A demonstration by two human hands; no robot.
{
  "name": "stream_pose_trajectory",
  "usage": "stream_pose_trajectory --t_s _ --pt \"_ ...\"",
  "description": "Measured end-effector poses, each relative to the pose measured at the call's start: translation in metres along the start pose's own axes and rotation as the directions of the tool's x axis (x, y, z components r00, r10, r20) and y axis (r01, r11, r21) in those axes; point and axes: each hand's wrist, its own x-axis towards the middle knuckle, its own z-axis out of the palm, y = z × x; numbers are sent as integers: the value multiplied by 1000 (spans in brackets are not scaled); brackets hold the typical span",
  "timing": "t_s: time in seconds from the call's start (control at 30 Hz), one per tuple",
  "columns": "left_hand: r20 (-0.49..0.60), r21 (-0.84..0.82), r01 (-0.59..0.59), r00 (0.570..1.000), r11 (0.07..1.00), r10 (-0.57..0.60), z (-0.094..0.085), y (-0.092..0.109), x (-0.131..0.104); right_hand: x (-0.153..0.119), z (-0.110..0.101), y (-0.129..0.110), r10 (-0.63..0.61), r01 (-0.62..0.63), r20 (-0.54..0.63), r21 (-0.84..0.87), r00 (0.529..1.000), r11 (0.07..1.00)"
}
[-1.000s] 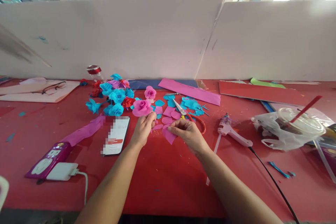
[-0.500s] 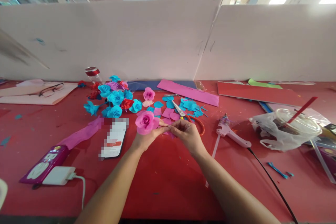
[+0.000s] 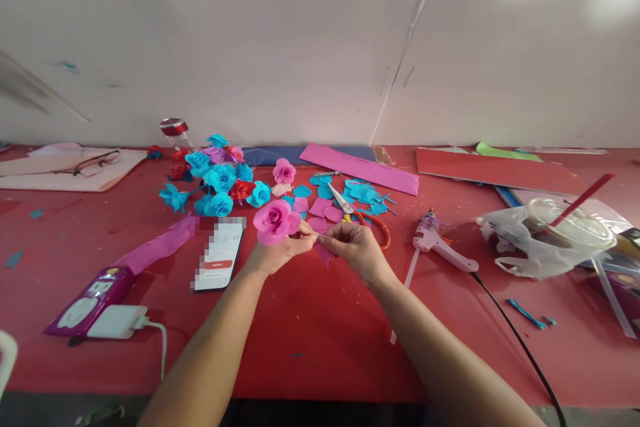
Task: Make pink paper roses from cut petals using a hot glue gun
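A pink paper rose [image 3: 275, 221] faces up above my left hand [image 3: 281, 252], whose fingers are closed round its stem. My right hand [image 3: 351, 250] pinches a small pink paper petal [image 3: 324, 254] close to the left fingertips; the fingers hide part of it. Just beyond the hands lie loose pink petals [image 3: 321, 207] and blue petals [image 3: 365, 193]. Orange-handled scissors [image 3: 383, 233] lie beside my right hand, blades partly apart. Another pink rose [image 3: 284, 171] is behind the petals.
Blue and red paper flowers [image 3: 220, 177] and a phone [image 3: 219, 260] are at the left, with a purple pouch [image 3: 93, 300] and white charger [image 3: 117, 321]. A pink glue gun [image 3: 440, 247] and bagged cup [image 3: 555, 233] stand right. A white partition [image 3: 225, 67] runs behind.
The view has tilted slightly downward. The rose in my left hand has tipped a little to the left, and more of the petal shows beneath my fingers.
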Motion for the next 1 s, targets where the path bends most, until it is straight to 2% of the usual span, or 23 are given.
stream_pose_trajectory --t_s 0.17,0.27,0.4,0.5,0.57,0.73,1.0 --pt "-160 -178 146 971 973 -176 5 -6 0 0 0 -3 -40 42 -19 107 999 993" --pt "-168 -271 195 955 942 -246 7 -3 0 0 0 -3 -66 71 -45 115 997 991" --pt "-16 -397 213 971 893 -239 10 6 -2 1 0 -1 -85 88 -40 83 996 993" --pt "82 -437 264 964 860 -254 14 9 -2 0 1 -1 -118 121 -59 61 991 991" --pt "51 -444 253 965 859 -258 16 7 -1 -1 2 -1 -135 138 -64 49 989 989" --pt "-119 -432 176 961 885 -249 13 0 2 -1 5 0 -127 130 -54 61 990 990" --pt "-101 -461 168 965 871 -240 7 -1 0 -2 5 -1 -78 83 -50 95 996 992"
